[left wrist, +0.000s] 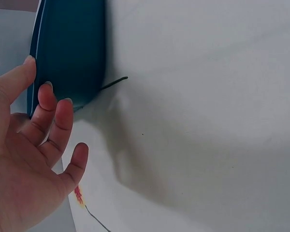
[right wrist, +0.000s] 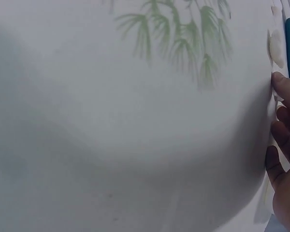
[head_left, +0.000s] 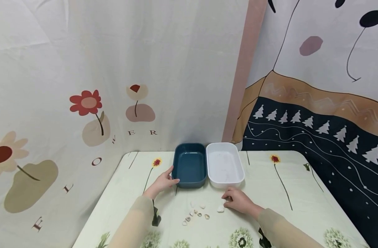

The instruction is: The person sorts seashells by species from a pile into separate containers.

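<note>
While the left hand (head_left: 161, 184) holds the near left corner of the blue container (head_left: 189, 185), its thumb at the rim and its other fingers bent against the outer wall, the right hand (head_left: 239, 201) is down at the table (head_left: 260, 186), close in front of the white container (head_left: 226, 185). The right hand's fingers are curled, with thumb and index fingertip near each other beside a white shell (head_left: 220, 209); whether they pinch it, or another pale piece, I cannot tell, since the right wrist view shows only part of the hand at its edge. The 2 containers stand side by side at the far edge of the table, the blue to the left of the white. Between the 2 forearms, nearer the person, lies a loose scatter of small shells (head_left: 207, 216), some pale and some brownish, which neither hand touches. As for progress, the work on the shells looks to be at an early stage: no shell can be made out inside the blue container, and the faint marks on the floor of the white container are too slight to read. What seems done is the placing of the 2 containers; what seems left is the handling of the shells on the table.
</note>
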Demonstrator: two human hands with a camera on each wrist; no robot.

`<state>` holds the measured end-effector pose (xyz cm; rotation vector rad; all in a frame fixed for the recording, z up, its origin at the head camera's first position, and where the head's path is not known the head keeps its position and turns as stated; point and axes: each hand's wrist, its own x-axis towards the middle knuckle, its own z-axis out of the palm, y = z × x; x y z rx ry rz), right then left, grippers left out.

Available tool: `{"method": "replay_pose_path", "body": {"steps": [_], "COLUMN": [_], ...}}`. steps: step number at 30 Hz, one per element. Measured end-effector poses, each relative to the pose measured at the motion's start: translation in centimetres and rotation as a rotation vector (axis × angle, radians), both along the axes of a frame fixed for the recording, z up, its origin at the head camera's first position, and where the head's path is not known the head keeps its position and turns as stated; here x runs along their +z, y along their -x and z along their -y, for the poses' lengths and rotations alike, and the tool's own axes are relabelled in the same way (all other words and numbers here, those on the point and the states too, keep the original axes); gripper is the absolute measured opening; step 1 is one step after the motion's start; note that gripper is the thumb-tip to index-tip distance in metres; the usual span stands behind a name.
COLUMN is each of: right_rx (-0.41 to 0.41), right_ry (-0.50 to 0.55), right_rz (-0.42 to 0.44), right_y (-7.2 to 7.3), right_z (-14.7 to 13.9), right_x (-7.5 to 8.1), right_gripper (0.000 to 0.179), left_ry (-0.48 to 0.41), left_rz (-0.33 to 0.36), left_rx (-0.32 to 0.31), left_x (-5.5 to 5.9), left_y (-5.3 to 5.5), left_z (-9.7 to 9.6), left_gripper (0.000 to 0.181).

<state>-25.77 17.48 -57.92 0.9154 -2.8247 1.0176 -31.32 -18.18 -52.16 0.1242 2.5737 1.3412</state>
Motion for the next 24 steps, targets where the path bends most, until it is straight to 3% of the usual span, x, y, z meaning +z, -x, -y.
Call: {"method": "replay_pose_path", "body": {"steps": [24], "right_rx": [-0.009], "right_ry": [0.02], "right_rz": [0.069], "right_y": [-0.2], "right_z": [-0.7], "right_x": [1.7], "right_gripper": [0.021], "left_ry": [0.03], "left_rz": [0.009], "left_rx": [-0.008], "left_x": [0.2], "left_y": [0.1], "left_z": [0.1], "left_gripper": [0.082]}}
